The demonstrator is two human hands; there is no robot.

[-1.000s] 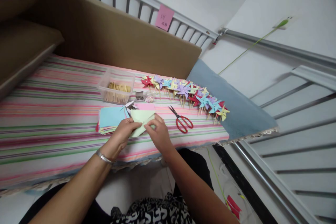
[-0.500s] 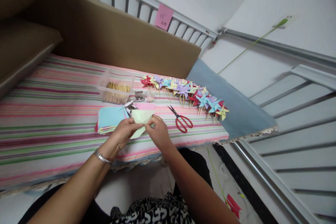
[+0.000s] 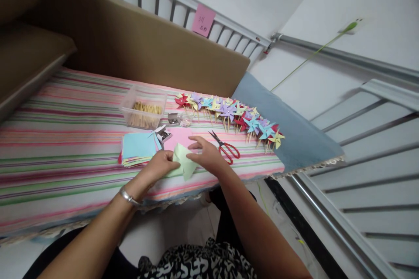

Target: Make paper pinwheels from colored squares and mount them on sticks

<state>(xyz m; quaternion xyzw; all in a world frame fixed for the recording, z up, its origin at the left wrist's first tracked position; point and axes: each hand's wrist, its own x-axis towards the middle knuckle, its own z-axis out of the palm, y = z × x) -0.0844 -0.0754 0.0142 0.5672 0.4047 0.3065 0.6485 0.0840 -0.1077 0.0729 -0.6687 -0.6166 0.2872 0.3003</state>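
Observation:
My left hand [image 3: 163, 163] pinches a sheet of pale green paper [image 3: 183, 162] by its left side. Partly folded, the paper has pointed flaps standing out at the top and bottom. My right hand [image 3: 207, 153] is at the paper's right edge with its fingers spread; whether a fingertip touches the paper is hard to tell. Behind the paper lies a pink sheet [image 3: 178, 135]. A stack of coloured paper [image 3: 139, 146], blue on top, sits left of my hands, beside a small open box [image 3: 163, 133] of little metal pieces.
Red-handled scissors [image 3: 225, 147] lie right of my right hand. A clear plastic tub [image 3: 144, 111] holds wooden sticks. Farther back are a small box [image 3: 173, 118], a small clear container [image 3: 186, 118] and a row of paper pinwheels [image 3: 229, 111]. A brown board [image 3: 147, 52] stands behind.
The pale green paper has been turned and lowered toward me, uncovering more of the pink sheet and small box. My right hand's fingers have opened from a pinch on it.

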